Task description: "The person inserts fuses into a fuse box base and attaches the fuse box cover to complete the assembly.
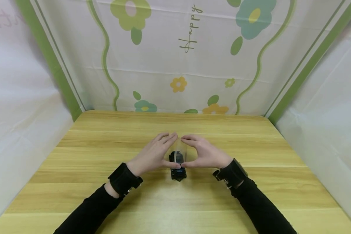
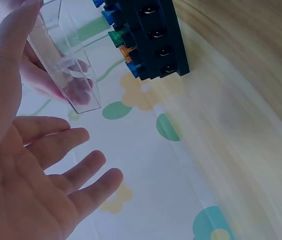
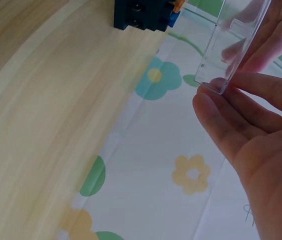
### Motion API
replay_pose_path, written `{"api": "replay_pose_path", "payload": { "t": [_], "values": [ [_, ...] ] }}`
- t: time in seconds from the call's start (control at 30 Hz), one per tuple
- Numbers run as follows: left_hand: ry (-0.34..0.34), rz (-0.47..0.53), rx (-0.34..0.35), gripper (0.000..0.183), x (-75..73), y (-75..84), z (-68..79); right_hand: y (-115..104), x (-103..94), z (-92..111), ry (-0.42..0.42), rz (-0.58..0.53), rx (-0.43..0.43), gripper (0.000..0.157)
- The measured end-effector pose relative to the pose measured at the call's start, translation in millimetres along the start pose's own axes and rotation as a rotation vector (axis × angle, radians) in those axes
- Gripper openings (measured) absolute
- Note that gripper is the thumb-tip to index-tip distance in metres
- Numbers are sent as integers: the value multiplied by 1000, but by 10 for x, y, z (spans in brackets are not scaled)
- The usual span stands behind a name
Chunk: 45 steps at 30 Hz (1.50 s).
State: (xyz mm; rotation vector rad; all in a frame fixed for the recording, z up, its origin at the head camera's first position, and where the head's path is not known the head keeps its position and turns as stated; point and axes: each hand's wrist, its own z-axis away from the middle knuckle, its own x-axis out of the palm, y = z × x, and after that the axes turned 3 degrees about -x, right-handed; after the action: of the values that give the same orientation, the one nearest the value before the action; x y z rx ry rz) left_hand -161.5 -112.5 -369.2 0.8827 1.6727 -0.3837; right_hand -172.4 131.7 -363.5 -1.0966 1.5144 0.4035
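A clear plastic cover [image 1: 180, 148], long and box-shaped, is held above a black block [image 1: 178, 175] on the table. Blue, green and orange tabs line the block, and round metal-looking spots sit in recesses along its side in the left wrist view. My left hand [image 1: 153, 154] has its thumb at the cover's near end and its fingers toward the far end. Opposite it, my right hand [image 1: 206, 152] holds the same cover, with fingertips touching its far end in the right wrist view. A gap separates cover and block in the left wrist view.
The wooden table [image 1: 105, 146] spreads around both hands. A white cloth [image 1: 163, 65] printed with flowers hangs behind it, and plain white sheets [image 1: 23, 97] hang at the sides. Black bands [image 1: 124, 180] circle both wrists.
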Motion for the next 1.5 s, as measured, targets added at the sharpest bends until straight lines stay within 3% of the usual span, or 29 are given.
{"api": "replay_pose_path", "payload": {
  "t": [0.23,0.5,0.83,1.5],
  "values": [
    [-42,-17,-16,109,-10,15,6,-44,24,2,-24,-14,-34,87],
    [-79,-25,-49,104,-15,41,17,-87,47,-2,-48,-24,-42,87],
    [-72,-60,-108,99,-13,61,22,-72,91,6,-134,-35,146,109],
    [-159,-43,-124,105,113,43,25,-15,167,21,-175,10,175,102]
  ]
}}
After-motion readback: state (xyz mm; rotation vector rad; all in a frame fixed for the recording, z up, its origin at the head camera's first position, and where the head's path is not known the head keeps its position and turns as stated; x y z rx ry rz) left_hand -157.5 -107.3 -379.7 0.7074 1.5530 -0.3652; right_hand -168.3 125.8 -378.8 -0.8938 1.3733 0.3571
